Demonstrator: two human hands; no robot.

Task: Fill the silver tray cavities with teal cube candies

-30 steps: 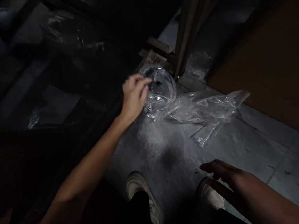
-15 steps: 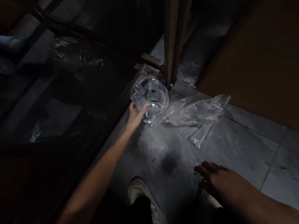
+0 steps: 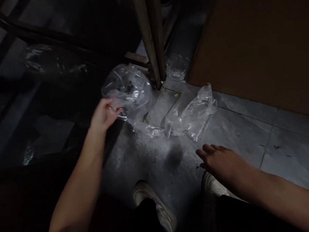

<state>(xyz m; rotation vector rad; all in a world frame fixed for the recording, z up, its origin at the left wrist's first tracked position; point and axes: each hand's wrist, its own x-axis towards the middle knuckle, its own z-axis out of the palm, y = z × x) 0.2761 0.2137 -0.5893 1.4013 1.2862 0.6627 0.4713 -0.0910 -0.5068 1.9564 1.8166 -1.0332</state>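
The floor (image 3: 239, 133) is the largest thing, grey, with thin joint lines at the right side. On the left there is a wide dark pane (image 3: 58, 99), shiny, and pale shapes show in it. At the upper right stands a brown panel (image 3: 258, 42), and its lower edge runs along the floor. Between these two, the narrow posts (image 3: 147, 33) come down near the upper middle.

The plastic (image 3: 141, 92), clear and crumpled, is in front of the posts. Its left part is puffed and round, in the left hand, and its right part spreads over the floor towards the panel. The light makes small bright spots on its folds.

The left shoe (image 3: 167, 216) and the right shoe (image 3: 216, 184), both pale, are on the floor at the bottom of the view. The right hand (image 3: 220, 157) is just above the right shoe, palm down, with the fingers loosely bent and close to each other, well apart from the left hand. The left hand (image 3: 103, 115) has its fingers clamped on the near left edge of the plastic.

A smaller clear wrap (image 3: 177, 69) lies behind, between the posts and the panel. The smallest thing is a yellowish bit (image 3: 176, 95) on the floor, near the foot of the posts
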